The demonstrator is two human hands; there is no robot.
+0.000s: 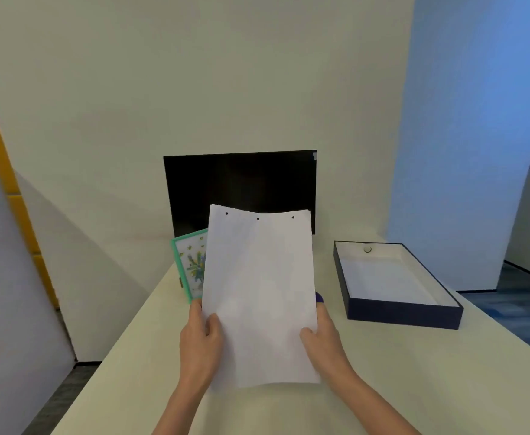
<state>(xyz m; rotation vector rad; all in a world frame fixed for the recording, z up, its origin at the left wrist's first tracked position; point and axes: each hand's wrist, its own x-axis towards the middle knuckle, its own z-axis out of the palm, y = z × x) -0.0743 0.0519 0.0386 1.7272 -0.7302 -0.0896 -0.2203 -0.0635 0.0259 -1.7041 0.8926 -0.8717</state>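
White paper (pixel 259 293), three holes along its top, stands above the cream table (pixel 414 372), left hand (pixel 200 337) and right hand (pixel 323 337) pinching its lower sides. One black monitor (pixel 240 183) at twelve, one green-framed picture (pixel 189 262) at eleven, one navy box (pixel 401 312) at two; pale walls.

One wide-angle view, worn on the person's head, looks forward and down along the table (pixel 383 387) toward the screen (pixel 241 183) at the far wall. It sits close: the paper (pixel 259 293), just before the screen, fills the centre. The box (pixel 405 313) lies right of the screen, and the card (pixel 191 265) lies at its lower left.
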